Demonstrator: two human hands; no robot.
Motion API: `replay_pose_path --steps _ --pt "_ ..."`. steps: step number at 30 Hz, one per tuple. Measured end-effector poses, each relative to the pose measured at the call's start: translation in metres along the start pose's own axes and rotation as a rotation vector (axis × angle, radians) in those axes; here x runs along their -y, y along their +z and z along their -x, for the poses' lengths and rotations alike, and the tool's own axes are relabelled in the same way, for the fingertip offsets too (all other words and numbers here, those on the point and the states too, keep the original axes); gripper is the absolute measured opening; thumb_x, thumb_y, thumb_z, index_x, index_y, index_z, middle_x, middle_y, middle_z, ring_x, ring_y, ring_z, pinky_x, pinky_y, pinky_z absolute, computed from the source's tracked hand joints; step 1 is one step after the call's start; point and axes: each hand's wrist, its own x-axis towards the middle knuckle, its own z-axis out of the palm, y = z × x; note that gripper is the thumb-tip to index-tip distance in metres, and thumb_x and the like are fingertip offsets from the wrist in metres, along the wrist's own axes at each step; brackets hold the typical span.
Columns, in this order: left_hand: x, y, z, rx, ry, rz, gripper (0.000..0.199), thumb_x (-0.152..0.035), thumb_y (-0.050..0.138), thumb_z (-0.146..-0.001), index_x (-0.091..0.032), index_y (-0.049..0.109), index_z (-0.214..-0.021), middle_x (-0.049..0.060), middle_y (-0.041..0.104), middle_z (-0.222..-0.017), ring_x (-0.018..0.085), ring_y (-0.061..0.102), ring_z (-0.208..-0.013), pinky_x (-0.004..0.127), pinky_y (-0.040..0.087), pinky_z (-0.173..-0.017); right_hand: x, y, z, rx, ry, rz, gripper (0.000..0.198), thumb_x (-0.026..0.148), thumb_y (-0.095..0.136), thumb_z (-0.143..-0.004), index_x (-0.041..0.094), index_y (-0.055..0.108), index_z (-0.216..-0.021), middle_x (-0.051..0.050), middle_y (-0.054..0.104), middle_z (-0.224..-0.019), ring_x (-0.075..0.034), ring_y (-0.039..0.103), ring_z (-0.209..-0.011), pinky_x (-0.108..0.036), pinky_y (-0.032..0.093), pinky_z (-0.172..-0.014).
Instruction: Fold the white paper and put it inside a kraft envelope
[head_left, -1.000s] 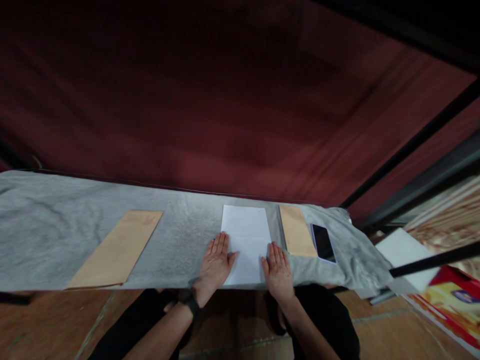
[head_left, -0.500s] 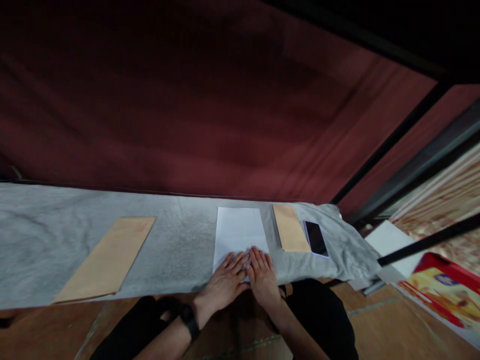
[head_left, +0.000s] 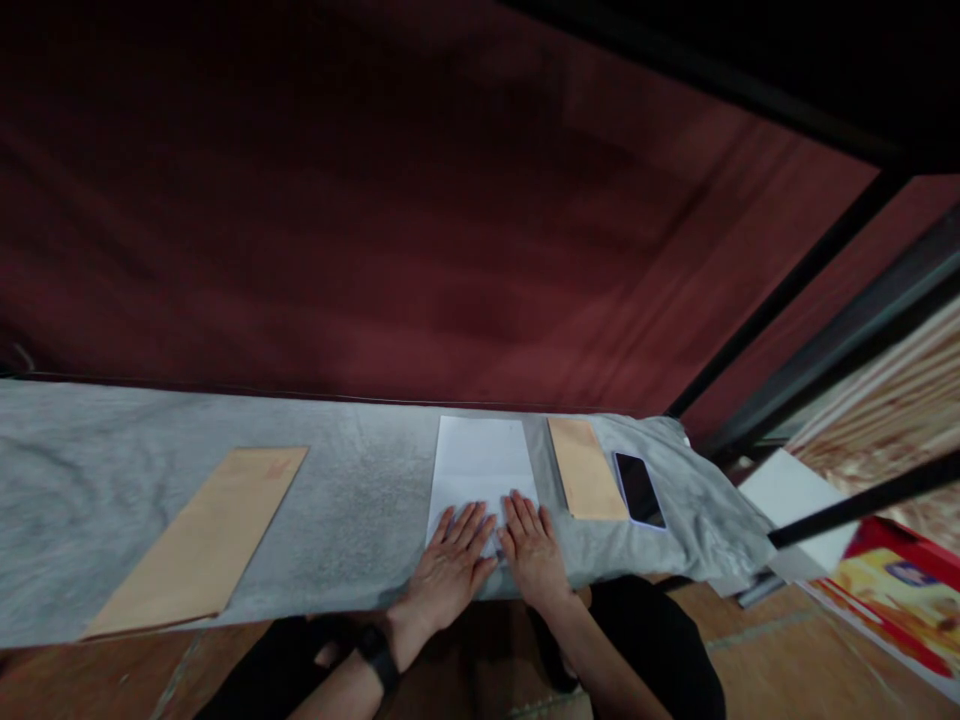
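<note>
A white sheet of paper [head_left: 482, 460] lies on the grey cloth [head_left: 360, 500] in front of me. Flat on its near left part rests my left hand [head_left: 451, 565], fingers stretched out. My right hand [head_left: 534, 550] presses on the near right part, its fingers also extended. A small gap separates the two hands. The paper's near edge is covered by them. Right of the paper is a brown envelope [head_left: 586, 468], with a dark-screened phone [head_left: 640, 490] beside it.
A larger brown envelope [head_left: 202, 535] lies to the left, reaching the near edge of the cloth. Behind the cloth rises a dark red panel [head_left: 375, 250]. On the right are a black bar [head_left: 787, 290], a white box [head_left: 799, 500] and a red-and-yellow package [head_left: 904, 590].
My hands have moved slightly apart across the paper's near part, the right one shifting right. The view has tilted a little, so the cloth sits lower in the picture.
</note>
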Motion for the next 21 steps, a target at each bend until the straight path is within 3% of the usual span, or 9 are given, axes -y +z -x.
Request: replay_pose_path --steps 5,10,13,15,18,21 --pt "0.001 0.011 0.004 -0.083 -0.173 -0.070 0.058 -0.051 0.038 -0.099 -0.020 0.044 -0.148 0.012 0.040 -0.156 0.027 0.036 -0.145 0.049 0.027 -0.118 -0.011 0.001 0.015 -0.062 -0.010 0.038 0.054 0.040 0.036 -0.104 0.015 0.038 -0.151 -0.013 0.041 -0.154 -0.027 0.043 -0.139 -0.046 0.031 -0.115" --pt "0.021 0.010 0.003 -0.081 -0.421 -0.013 0.058 -0.043 0.042 -0.096 -0.009 0.050 -0.142 0.018 0.045 -0.151 0.030 0.040 -0.142 0.047 0.032 -0.116 -0.030 0.003 0.019 -0.115 0.015 -0.043 0.049 0.034 0.042 -0.101 0.014 0.047 -0.145 -0.015 0.050 -0.148 -0.028 0.050 -0.134 -0.045 0.038 -0.111" --pt "0.041 0.001 -0.014 -0.139 -0.608 0.233 0.050 -0.027 0.045 -0.091 -0.009 0.054 -0.137 0.019 0.051 -0.146 0.030 0.049 -0.135 0.045 0.039 -0.110 -0.042 0.005 -0.002 -0.125 0.150 -0.202 0.041 0.024 0.044 -0.096 0.015 0.059 -0.132 -0.014 0.063 -0.133 -0.026 0.058 -0.123 -0.041 0.044 -0.105" --pt "0.055 -0.007 -0.031 -0.238 -0.773 0.518 0.046 -0.021 0.050 -0.085 -0.011 0.059 -0.129 0.018 0.060 -0.136 0.029 0.056 -0.127 0.043 0.044 -0.104 -0.050 0.005 -0.026 -0.107 0.306 -0.338 0.037 0.020 0.046 -0.091 0.015 0.066 -0.122 -0.014 0.070 -0.118 -0.025 0.064 -0.111 -0.036 0.048 -0.097" --pt "0.071 -0.014 -0.052 -0.349 -0.971 0.905 0.039 -0.021 0.057 -0.076 -0.013 0.064 -0.113 0.012 0.073 -0.100 0.027 0.069 -0.098 0.037 0.052 -0.084 -0.058 0.004 -0.061 -0.070 0.452 -0.455 0.032 0.017 0.047 -0.084 0.016 0.071 -0.104 -0.011 0.073 -0.089 -0.023 0.069 -0.085 -0.030 0.051 -0.077" --pt "0.079 -0.015 -0.062 -0.385 -1.006 1.040 0.036 -0.025 0.059 -0.072 -0.013 0.063 -0.106 0.003 0.068 -0.073 0.021 0.068 -0.070 0.030 0.052 -0.064 -0.063 0.007 -0.082 -0.057 0.473 -0.490 0.026 0.016 0.047 -0.079 0.018 0.072 -0.088 -0.004 0.066 -0.066 -0.019 0.063 -0.064 -0.026 0.046 -0.061"
